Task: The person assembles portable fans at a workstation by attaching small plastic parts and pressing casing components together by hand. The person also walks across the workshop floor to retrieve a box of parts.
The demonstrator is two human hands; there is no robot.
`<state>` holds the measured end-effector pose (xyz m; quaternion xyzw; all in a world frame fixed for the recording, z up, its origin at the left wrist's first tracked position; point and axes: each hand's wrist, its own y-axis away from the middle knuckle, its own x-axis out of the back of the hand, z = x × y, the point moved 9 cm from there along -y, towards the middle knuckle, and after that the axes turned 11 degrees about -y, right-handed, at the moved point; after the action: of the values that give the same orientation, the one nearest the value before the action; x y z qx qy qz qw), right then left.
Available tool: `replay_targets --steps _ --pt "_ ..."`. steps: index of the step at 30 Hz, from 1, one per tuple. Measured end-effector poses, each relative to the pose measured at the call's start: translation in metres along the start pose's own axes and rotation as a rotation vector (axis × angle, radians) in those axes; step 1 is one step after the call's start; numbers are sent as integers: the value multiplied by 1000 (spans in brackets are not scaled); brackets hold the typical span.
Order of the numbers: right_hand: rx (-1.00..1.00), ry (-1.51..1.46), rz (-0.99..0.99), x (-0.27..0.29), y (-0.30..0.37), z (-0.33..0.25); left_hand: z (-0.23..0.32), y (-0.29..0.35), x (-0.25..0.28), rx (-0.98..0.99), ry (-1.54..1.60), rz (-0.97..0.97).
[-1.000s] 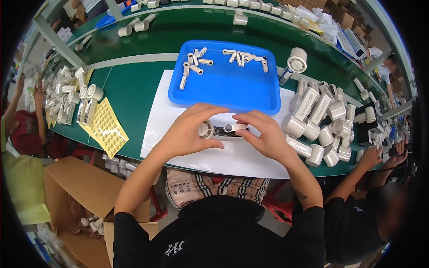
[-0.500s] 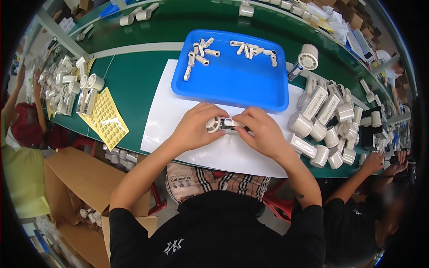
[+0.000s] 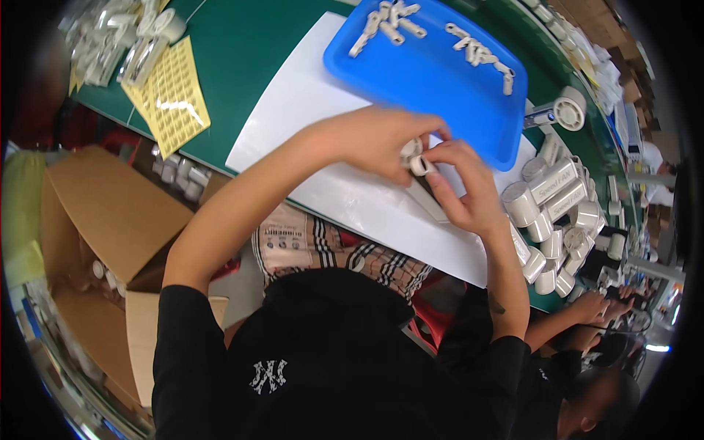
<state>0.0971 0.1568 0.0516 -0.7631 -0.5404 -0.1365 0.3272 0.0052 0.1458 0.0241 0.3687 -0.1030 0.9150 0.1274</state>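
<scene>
Over the white sheet [image 3: 345, 187], both my hands are closed on one white handheld fan [image 3: 427, 199]. My left hand [image 3: 385, 139] grips its rounded end, with the fingers curled over the top. The thumb and fingers of my right hand [image 3: 469, 183] pinch a small white part by that end, partly hidden by the fingers. The fan's long handle slants down toward me and to the right. Just beyond my hands is a blue tray [image 3: 433, 88] with two groups of small white clip-like pieces [image 3: 392, 20].
A pile of white handheld fans [image 3: 554, 194] lies to the right, with one fan [image 3: 568, 110] behind it. At left are more fans [image 3: 121, 44] and yellow sticker sheets [image 3: 172, 99]. An open cardboard box [image 3: 110, 213] stands lower left. A co-worker's hand [image 3: 590, 308] shows far right.
The view has turned and shifted, so the tray sits farther right and higher. The fan has gone from lying level between my hands to slanting, and my left hand now reaches over its end.
</scene>
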Motion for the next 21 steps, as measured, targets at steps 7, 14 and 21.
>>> replay_targets --steps 7,14,21 --pt "60 -110 119 -7 4 10 -4 -3 -6 38 -36 -135" --pt "44 -156 144 -8 6 17 -6 -5 -8 47 -13 -145" --pt "3 -180 162 -7 7 19 -4 -6 -7 50 -16 -141"
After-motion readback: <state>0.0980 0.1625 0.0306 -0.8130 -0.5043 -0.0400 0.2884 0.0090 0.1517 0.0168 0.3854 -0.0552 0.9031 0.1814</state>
